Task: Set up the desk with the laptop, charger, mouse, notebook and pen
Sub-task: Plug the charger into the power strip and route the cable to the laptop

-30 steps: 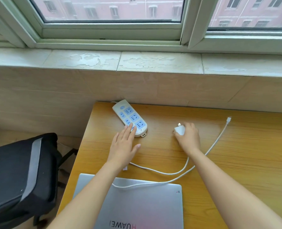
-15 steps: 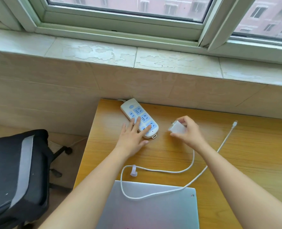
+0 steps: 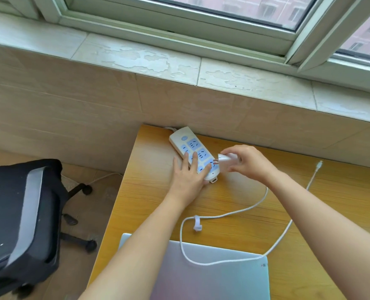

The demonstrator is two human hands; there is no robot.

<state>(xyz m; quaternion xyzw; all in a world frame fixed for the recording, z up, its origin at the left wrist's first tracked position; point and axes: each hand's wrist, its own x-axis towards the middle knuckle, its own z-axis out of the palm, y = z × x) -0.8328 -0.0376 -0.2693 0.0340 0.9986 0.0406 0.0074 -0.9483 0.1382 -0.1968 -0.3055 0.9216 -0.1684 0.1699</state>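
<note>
A white power strip (image 3: 188, 144) lies at the back left corner of the wooden desk (image 3: 331, 202). My left hand (image 3: 188, 176) presses flat on the strip's near end with straight fingers. My right hand (image 3: 249, 163) pinches the white charger plug (image 3: 225, 161), its prongs pointing left just above the strip's nearest sockets. The charger's white cable (image 3: 234, 215) loops over the desk and across the closed silver laptop (image 3: 212, 278) at the near edge. The cable's free connector (image 3: 319, 163) rests to the right.
A black office chair (image 3: 21, 219) stands on the floor to the left of the desk. A tiled wall and a stone windowsill (image 3: 179, 66) run behind the desk, close to the strip.
My right hand lifted the charger plug off the desk and carried it left to the power strip. My left hand slid forward onto the strip. The camera moved closer.
</note>
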